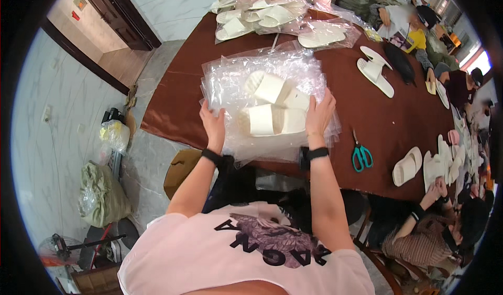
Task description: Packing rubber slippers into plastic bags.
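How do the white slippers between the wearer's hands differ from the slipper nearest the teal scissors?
The central slippers form a pair; the other slipper is single. The central slippers lie amid clear plastic bags; the other slipper lies directly on the brown table. Both are off-white with broad straps.

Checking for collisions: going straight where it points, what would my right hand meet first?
Past the clear bags it touches, the right hand would probably meet the bagged white slippers; depth is unclear.

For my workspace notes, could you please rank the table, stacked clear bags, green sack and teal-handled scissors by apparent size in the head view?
Largest to smallest:
1. Brown-covered table
2. Stacked clear bags
3. Green sack
4. Teal-handled scissors
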The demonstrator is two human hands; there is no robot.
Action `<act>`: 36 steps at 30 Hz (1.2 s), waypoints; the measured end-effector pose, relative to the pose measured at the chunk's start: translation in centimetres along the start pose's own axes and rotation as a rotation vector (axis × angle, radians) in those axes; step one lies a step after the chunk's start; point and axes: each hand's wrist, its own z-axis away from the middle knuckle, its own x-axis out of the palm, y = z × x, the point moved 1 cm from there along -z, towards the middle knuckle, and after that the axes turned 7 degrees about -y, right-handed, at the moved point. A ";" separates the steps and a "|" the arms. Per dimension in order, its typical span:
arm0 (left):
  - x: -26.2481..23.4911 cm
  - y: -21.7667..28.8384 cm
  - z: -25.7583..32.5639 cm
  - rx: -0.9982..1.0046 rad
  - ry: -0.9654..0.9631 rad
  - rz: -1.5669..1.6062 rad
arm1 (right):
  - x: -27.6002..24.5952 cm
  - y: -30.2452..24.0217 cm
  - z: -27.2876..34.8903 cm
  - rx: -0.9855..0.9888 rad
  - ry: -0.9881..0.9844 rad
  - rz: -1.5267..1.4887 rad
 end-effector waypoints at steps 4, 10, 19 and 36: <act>-2.8 6.3 0.4 0.275 -0.077 -0.185 | 1.2 -1.5 2.0 -0.207 -0.209 0.069; 1.1 4.7 -0.1 0.388 -0.353 -0.676 | 5.3 0.3 4.2 -0.298 -0.463 0.295; 1.1 -2.0 -1.0 0.161 -0.520 -0.382 | 7.3 2.6 5.0 -0.216 -0.635 0.366; -5.0 -6.0 2.4 0.176 -0.102 -0.835 | 5.6 3.6 4.2 -0.183 -0.591 0.413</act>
